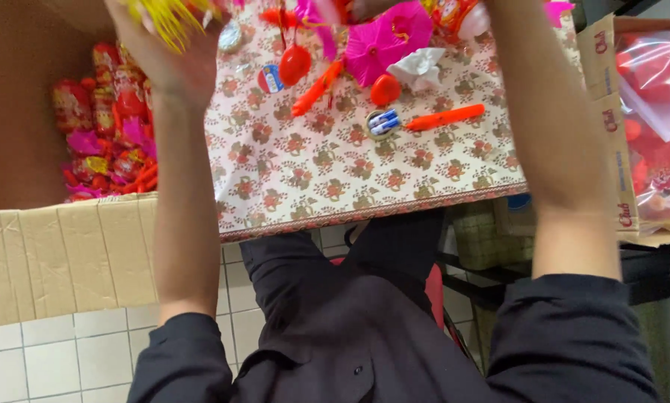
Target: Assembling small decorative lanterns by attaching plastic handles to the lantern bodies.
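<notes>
Left hand (172, 56) clamped on a yellow fringed bundle (167, 19) above the floral board's (335, 172) left corner. Right hand cut off past the board's far edge, grip impossible to tell. Orange stick (445, 118) lying crosswise, nearer the right forearm (551, 134).

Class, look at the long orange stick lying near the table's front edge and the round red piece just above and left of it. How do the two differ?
The orange stick is long and slim; the red piece is short and rounded. The orange stick lies almost level across the flowered tablecloth; the red piece has no clear long direction. The stick is orange, the piece deep red. Both look like smooth plastic and lie loose on the cloth, held by neither hand.
</notes>
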